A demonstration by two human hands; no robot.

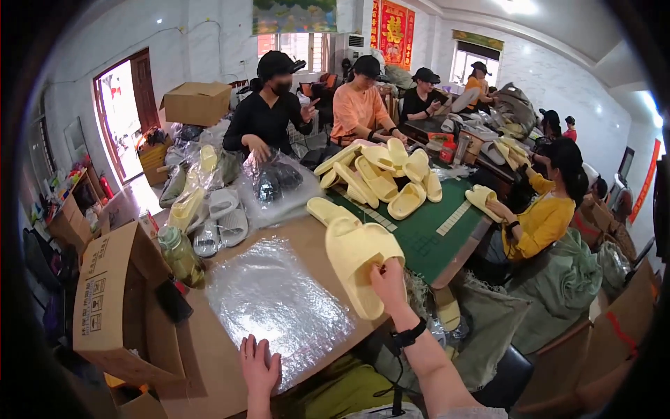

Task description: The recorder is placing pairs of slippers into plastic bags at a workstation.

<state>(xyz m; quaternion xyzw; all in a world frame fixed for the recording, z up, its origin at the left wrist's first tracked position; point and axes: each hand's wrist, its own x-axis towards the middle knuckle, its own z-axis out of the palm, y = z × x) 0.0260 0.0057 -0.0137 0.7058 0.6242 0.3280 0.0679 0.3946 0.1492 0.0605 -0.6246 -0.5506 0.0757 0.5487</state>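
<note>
One slipper (357,246), maybe two tbh, sits pinched in the right hand (389,283), left hand (259,364) loosely spread on plastic (276,300).

White glare across flat clear plastic (276,304)

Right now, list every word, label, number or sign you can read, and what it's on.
Wording not copied; locations only:
Cardboard box: dark lettering and boxed symbols on its side.
Red wall poster: one large gold character, smaller ones.
Red strip, far right: too blurred.
Flat plastic bag: faint marks, too small.
Yellow slipper: none visible.
</note>
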